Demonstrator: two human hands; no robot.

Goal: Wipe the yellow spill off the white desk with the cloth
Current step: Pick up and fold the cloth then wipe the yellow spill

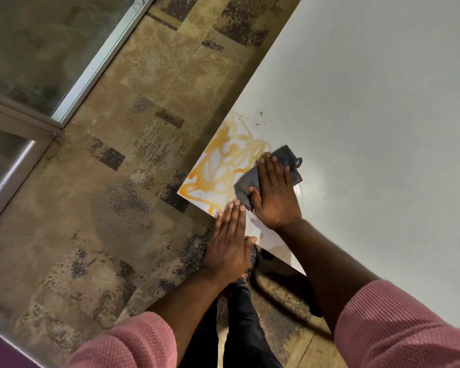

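A yellow spill [221, 166] spreads in streaks over the near left corner of the white desk [369, 102], with small brown specks beyond it. A folded grey cloth [284, 158] lies on the desk at the spill's right side. My right hand [274, 192] presses flat on the cloth, fingers together, covering its near part. My left hand [230, 240] is flat with fingers extended at the desk's front edge, fingertips just touching the edge near the spill; it holds nothing.
The desk corner [179, 192] juts over patterned brown carpet [104, 195]. A glass partition with a metal frame [64, 88] runs along the far left. My dark trouser legs [239, 328] stand below the desk edge.
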